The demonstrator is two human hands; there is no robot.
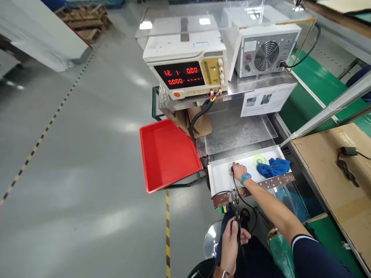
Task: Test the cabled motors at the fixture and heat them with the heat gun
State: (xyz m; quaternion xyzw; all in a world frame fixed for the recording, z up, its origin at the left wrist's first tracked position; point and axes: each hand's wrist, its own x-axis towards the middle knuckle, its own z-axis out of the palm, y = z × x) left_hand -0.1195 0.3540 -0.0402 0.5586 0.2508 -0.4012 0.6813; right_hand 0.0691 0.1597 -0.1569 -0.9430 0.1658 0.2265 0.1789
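My right hand (239,170), with a blue band at the wrist, reaches into a shallow white tray (222,178). Its fingers are closed around the end of a thin black cable (236,187), against a small round whitish fitting (230,168) whose details are hidden. From there the cable hangs over the tray's front edge, past a brown drilled strip (272,182). Lower down, above my lap, my left hand (232,239) grips a bundle of black cable (239,231). Beside my right hand, a blue cloth (274,168) and a pale green ring-shaped item (259,160) lie in the tray.
A power supply (185,75) with red digits stands on the metal shelf, next to a unit with a fan (266,56). Left of the tray sits a red bin (171,158). A cardboard-covered bench (339,166) at right bears a black adapter (348,151).
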